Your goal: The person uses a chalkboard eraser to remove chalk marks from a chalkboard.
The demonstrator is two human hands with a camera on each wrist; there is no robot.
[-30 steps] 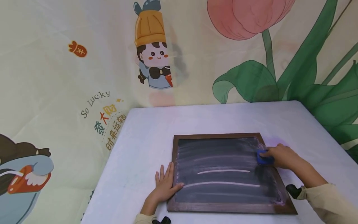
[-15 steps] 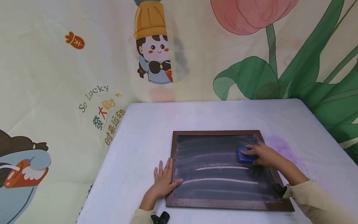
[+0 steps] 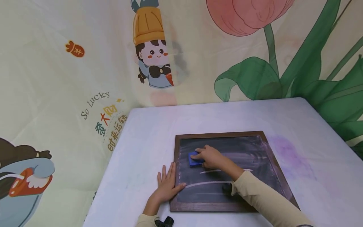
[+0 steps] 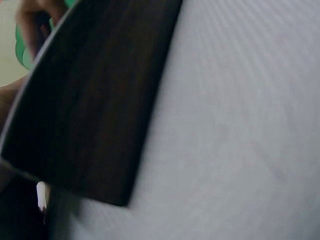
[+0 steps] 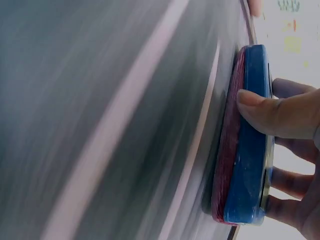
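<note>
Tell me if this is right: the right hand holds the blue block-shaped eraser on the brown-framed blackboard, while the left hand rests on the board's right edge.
Wrong edge: the head view shows the left hand resting on the left edge of the brown-framed blackboard. The rest stands.

Indoors, in a decorated corner; creased, pale hangings [image 3: 107, 41] printed with a big pink tulip [image 3: 249, 15] and a cartoon figure [image 3: 153, 53] back a pale tabletop [image 3: 147, 138]. Home or studio; the views cannot settle which.

Bright, even head view, blurred chalkboard [image 5: 40, 75] in right wrist view, dim, unfocused frame [image 4: 95, 110] in left
</note>
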